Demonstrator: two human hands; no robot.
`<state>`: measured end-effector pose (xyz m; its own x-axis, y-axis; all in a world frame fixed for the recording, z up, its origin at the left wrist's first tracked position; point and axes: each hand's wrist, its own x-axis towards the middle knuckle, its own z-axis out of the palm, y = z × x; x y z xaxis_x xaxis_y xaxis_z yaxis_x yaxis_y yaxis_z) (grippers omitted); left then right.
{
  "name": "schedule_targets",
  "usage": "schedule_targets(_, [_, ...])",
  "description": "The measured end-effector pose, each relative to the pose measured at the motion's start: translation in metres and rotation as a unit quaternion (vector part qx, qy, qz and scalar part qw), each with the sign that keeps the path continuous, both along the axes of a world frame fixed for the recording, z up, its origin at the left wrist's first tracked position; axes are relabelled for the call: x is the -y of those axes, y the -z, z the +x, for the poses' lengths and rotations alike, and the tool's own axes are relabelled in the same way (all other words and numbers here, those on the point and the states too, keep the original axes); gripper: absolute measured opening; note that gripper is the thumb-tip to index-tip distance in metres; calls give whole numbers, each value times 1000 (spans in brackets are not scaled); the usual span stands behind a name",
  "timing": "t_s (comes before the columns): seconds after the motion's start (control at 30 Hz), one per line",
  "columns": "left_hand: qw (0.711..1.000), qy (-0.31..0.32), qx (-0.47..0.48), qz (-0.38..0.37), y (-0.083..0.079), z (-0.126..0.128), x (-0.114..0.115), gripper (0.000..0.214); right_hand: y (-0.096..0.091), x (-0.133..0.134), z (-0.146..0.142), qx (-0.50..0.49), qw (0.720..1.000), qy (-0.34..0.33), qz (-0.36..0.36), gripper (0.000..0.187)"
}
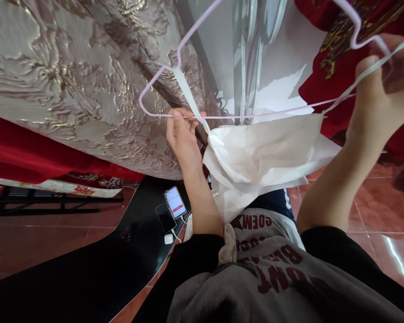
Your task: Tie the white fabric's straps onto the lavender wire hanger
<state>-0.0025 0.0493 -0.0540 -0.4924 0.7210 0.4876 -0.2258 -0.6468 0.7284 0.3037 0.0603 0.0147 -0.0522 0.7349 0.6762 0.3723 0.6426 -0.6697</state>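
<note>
A lilac clothes hanger spans the upper part of the head view, its top cut off. Below its thin bottom bar hangs a white garment with two narrow straps. The left strap is looped at the notch in the hanger's left arm. My left hand is closed around the bar near its left corner, beside this strap. At the hanger's right end, my right hand has the other strap running across its thumb, stretched outward. Some of its fingers are hidden behind the hanger.
Beige embossed fabric hangs on the left, red cloth on the right. Two phones, one lit and one dark, lie with a small white case on a glossy black surface. Reddish tiles cover the floor.
</note>
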Motion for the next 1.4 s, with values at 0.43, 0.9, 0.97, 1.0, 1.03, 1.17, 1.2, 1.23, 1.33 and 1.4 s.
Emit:
schedule_targets(0.43, [997, 16, -37, -62, 1, 4, 5, 40, 24, 0, -46, 22, 960, 61, 274, 21])
schedule_targets(0.9, [987, 136, -53, -68, -43, -23, 52, 53, 71, 20, -76, 47, 995, 32, 82, 14])
schedule_targets(0.97, [996, 81, 20, -29, -44, -30, 47, 53, 71, 20, -74, 42, 995, 36, 79, 15])
schedule_targets(1.0, [998, 50, 41, -19, -42, -34, 44, 46, 72, 19, -73, 42, 995, 36, 78, 15])
schedule_targets(1.03, [999, 18, 48, -15, -39, -37, 41, 38, 73, 18, -71, 44, 995, 34, 79, 16])
schedule_targets(1.17, [996, -13, -5, -92, -24, -42, 39, 24, 80, 15, -69, 53, 994, 21, 95, 19])
schedule_targets(1.2, [994, 1, -15, -112, -21, -39, 39, 22, 81, 16, -70, 55, 993, 19, 99, 19])
schedule_targets(1.23, [992, 24, -20, -123, -20, -36, 40, 18, 81, 17, -72, 56, 993, 18, 103, 19])
schedule_targets(1.33, [994, 83, 7, -76, -19, -21, 37, 12, 80, 25, -80, 62, 992, 12, 112, 21])
schedule_targets(1.4, [995, 86, 42, -40, -20, -11, 34, 20, 77, 28, -80, 67, 991, 1, 116, 21])
